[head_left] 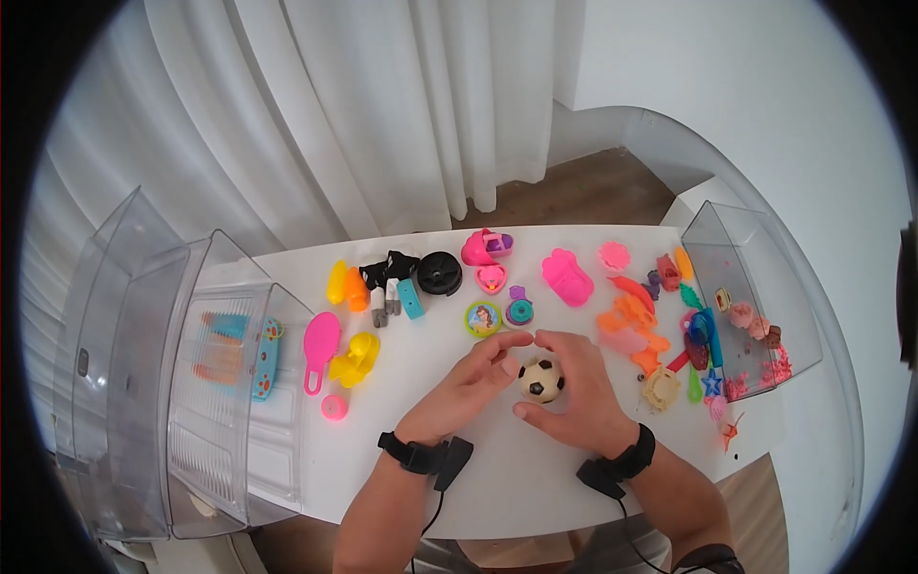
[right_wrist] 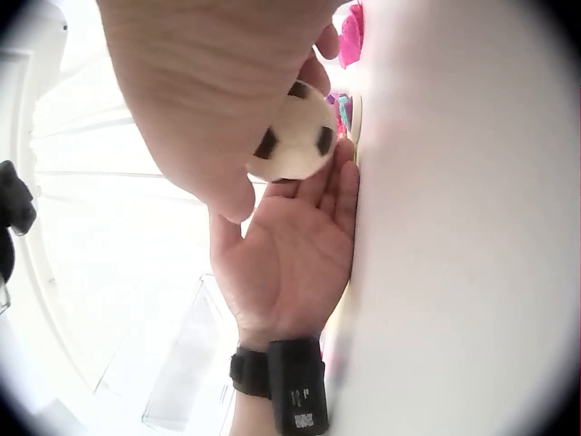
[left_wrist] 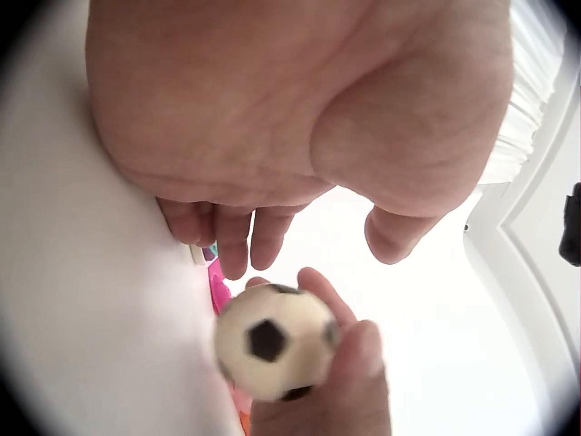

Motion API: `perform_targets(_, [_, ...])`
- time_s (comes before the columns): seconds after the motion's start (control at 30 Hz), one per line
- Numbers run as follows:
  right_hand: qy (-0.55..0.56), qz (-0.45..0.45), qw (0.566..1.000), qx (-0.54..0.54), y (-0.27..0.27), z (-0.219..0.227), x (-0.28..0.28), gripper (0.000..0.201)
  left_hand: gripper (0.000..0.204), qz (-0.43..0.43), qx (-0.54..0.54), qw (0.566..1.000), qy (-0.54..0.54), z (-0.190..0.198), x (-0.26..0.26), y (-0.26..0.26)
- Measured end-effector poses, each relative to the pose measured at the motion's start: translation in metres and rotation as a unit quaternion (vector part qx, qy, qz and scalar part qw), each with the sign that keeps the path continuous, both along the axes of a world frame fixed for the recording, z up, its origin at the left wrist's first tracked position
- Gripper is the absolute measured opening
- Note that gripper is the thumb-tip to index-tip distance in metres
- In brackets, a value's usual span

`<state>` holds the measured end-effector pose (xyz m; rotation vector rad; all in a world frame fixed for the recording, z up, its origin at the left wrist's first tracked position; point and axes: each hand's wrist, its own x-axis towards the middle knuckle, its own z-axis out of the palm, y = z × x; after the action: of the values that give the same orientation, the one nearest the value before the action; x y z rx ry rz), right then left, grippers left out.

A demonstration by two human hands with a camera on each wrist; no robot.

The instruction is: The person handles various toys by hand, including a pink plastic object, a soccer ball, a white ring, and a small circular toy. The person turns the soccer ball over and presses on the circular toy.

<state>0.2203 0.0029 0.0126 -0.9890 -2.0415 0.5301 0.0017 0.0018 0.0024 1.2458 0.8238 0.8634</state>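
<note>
A small white ball with black patches (head_left: 541, 380) is between the two hands, inside the loose curve of my right hand (head_left: 581, 397). That hand's fingers reach past the ball's far side, with the thumb apart on the near side; whether they touch it is unclear. My left hand (head_left: 466, 387) stands on edge to the left, palm towards the ball, fingers relaxed and holding nothing. The left wrist view shows the ball (left_wrist: 276, 342) beyond the left fingertips. In the right wrist view the right palm partly covers the ball (right_wrist: 296, 136), with the left palm (right_wrist: 290, 263) facing it.
Several toys lie across the white table (head_left: 440, 497), including a pink paddle (head_left: 321, 342), yellow toy (head_left: 356, 359), black wheel (head_left: 440, 274) and orange pieces (head_left: 633, 320). Clear bins stand left (head_left: 215, 411) and right (head_left: 794, 330), with white curtains (head_left: 335, 115) behind.
</note>
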Motion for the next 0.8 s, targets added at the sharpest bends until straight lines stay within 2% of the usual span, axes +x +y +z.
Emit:
perform_targets(0.13, [-0.073,0.016,0.997,0.003,0.003,-0.012,0.004,0.067,0.056,-0.001,-0.003,1.0,-0.01,0.001,0.002,0.0])
perform_targets(0.23, [-0.028,-0.002,1.0,-0.009,0.001,-0.009,0.004,0.068,0.053,0.01,0.011,1.0,0.016,-0.001,0.002,0.0])
perform_targets(0.3, [0.023,-0.003,0.999,0.024,0.003,-0.014,0.005,0.068,0.051,0.023,0.006,1.0,0.018,-0.001,0.003,0.0])
perform_targets(0.43, [0.024,-0.016,0.998,0.06,0.002,-0.005,0.004,0.068,0.05,-0.004,0.006,0.999,0.036,0.004,0.003,0.002])
perform_targets(0.5, [-0.011,0.008,1.0,0.02,0.0,-0.003,0.005,0.071,0.055,-0.01,-0.049,0.999,0.005,-0.001,-0.002,0.003])
perform_targets(0.63, [-0.002,-0.013,0.999,0.043,0.002,-0.004,0.006,0.074,0.064,-0.07,-0.058,0.994,-0.058,-0.001,0.0,0.003])
perform_targets(0.8, [-0.003,0.026,0.998,0.05,0.0,-0.003,0.003,0.079,0.067,-0.04,-0.086,0.986,-0.135,0.0,0.0,0.002])
